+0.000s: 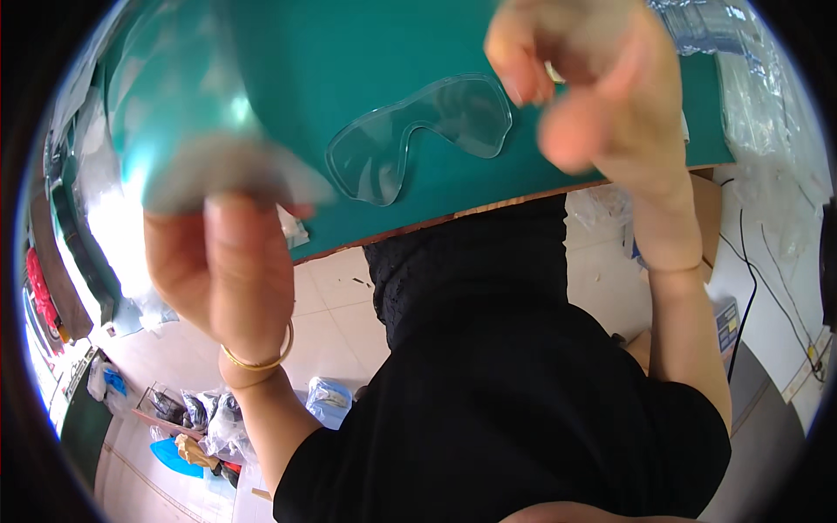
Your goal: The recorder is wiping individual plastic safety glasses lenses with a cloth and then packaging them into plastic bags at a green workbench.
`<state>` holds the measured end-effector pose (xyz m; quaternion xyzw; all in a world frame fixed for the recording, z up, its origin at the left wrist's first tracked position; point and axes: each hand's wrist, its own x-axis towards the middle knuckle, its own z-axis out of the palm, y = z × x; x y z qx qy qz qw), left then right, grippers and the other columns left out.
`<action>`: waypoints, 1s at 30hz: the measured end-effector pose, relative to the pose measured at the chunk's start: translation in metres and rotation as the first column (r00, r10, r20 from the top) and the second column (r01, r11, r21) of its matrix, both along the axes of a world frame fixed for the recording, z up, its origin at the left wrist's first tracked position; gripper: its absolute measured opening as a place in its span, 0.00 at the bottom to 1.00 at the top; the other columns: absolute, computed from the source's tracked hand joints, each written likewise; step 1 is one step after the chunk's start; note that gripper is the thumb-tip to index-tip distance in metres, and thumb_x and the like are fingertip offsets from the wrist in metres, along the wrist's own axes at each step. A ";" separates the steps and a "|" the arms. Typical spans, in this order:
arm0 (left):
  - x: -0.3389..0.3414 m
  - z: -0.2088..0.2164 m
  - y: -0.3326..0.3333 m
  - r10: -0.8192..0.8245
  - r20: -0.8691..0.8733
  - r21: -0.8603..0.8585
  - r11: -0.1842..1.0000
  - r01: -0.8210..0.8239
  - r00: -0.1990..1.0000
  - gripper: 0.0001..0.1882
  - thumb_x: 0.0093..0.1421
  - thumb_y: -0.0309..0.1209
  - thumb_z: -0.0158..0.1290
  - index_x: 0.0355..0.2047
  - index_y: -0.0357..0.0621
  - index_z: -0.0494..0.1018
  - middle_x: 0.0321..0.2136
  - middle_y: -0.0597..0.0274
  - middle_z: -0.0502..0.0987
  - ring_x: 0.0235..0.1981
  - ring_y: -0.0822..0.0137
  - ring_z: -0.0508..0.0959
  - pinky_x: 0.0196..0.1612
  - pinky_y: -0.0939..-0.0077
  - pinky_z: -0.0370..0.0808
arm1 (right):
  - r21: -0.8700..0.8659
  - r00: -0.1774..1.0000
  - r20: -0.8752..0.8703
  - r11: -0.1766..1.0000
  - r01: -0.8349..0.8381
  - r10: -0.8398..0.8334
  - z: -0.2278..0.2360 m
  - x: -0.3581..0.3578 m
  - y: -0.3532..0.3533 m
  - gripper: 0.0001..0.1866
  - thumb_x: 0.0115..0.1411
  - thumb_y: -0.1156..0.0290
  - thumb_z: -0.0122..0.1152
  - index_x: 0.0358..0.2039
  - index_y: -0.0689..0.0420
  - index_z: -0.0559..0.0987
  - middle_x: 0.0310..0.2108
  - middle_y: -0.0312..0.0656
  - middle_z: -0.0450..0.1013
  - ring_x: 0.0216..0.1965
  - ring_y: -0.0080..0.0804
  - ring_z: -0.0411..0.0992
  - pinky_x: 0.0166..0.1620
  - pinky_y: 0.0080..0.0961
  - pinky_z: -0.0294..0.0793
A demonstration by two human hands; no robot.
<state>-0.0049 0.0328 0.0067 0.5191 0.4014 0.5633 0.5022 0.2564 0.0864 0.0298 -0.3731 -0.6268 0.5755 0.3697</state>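
My left hand (235, 270), with a gold bangle at the wrist, is closed on a clear plastic sheet (179, 109) at the left. The sheet is blurred and glossy, and its exact kind does not show. On the green table mat (292, 44) between my hands lies a clear goggle lens (449, 109) with a nose notch. My right hand (602, 96) is raised just right of the lens, its fingers curled and smeared by motion. A small pale yellowish spot shows among those fingers, too blurred to name.
Clear plastic wrapping (767, 113) is heaped at the table's right end. Black cables (745, 296) hang at the right. Below the table on the left are bagged items (205, 418) and a blue package (329, 399). The table's front edge runs close to my body.
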 end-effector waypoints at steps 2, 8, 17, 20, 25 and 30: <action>-0.010 -0.012 -0.016 -0.095 -0.095 0.050 0.994 0.100 0.991 0.10 0.65 0.30 0.55 0.41 0.35 0.71 0.38 0.53 0.74 0.29 0.62 0.78 0.30 0.72 0.76 | 0.041 1.000 -0.026 0.999 -0.012 0.013 -0.042 0.000 -0.018 0.39 0.51 0.38 0.67 0.48 0.61 0.74 0.26 0.32 0.68 0.26 0.20 0.66 0.28 0.16 0.62; -0.004 -0.026 -0.027 -0.054 -0.166 0.032 0.998 0.060 0.985 0.11 0.64 0.33 0.57 0.35 0.39 0.69 0.33 0.55 0.71 0.27 0.65 0.78 0.28 0.77 0.74 | 0.594 0.736 0.619 0.776 -0.213 -0.273 -0.059 0.032 -0.053 0.33 0.42 0.48 0.70 0.49 0.49 0.83 0.27 0.32 0.59 0.27 0.28 0.59 0.31 0.24 0.56; -0.025 -0.032 -0.033 0.073 0.014 -0.061 0.996 -0.072 0.997 0.08 0.69 0.28 0.48 0.42 0.34 0.70 0.42 0.55 0.69 0.32 0.68 0.66 0.32 0.78 0.65 | 0.805 0.797 0.456 0.565 -0.181 -0.395 -0.079 0.032 -0.055 0.19 0.36 0.71 0.79 0.33 0.52 0.84 0.27 0.32 0.68 0.28 0.28 0.64 0.32 0.25 0.59; -0.034 -0.034 -0.035 0.067 0.093 -0.071 0.996 -0.060 0.993 0.08 0.70 0.27 0.46 0.42 0.34 0.71 0.43 0.55 0.70 0.33 0.69 0.66 0.29 0.85 0.65 | 0.746 0.879 0.377 0.658 -0.100 -0.294 -0.075 0.040 -0.057 0.20 0.36 0.72 0.80 0.33 0.58 0.84 0.29 0.37 0.69 0.27 0.29 0.65 0.29 0.25 0.61; -0.041 -0.032 -0.032 0.053 0.129 -0.071 0.997 -0.044 0.990 0.08 0.70 0.27 0.46 0.41 0.34 0.71 0.43 0.55 0.70 0.33 0.69 0.65 0.33 0.81 0.65 | 0.685 0.770 0.536 0.711 -0.158 -0.346 -0.066 0.040 -0.059 0.27 0.40 0.69 0.76 0.46 0.54 0.84 0.30 0.35 0.64 0.29 0.29 0.62 0.28 0.21 0.62; -0.042 -0.030 -0.031 0.021 0.126 -0.066 0.998 -0.013 0.992 0.08 0.71 0.27 0.45 0.40 0.34 0.72 0.42 0.55 0.70 0.33 0.69 0.64 0.36 0.78 0.64 | 0.681 0.755 0.589 0.681 -0.270 -0.290 -0.068 0.039 -0.058 0.24 0.43 0.60 0.73 0.43 0.52 0.85 0.29 0.33 0.64 0.30 0.30 0.62 0.34 0.28 0.62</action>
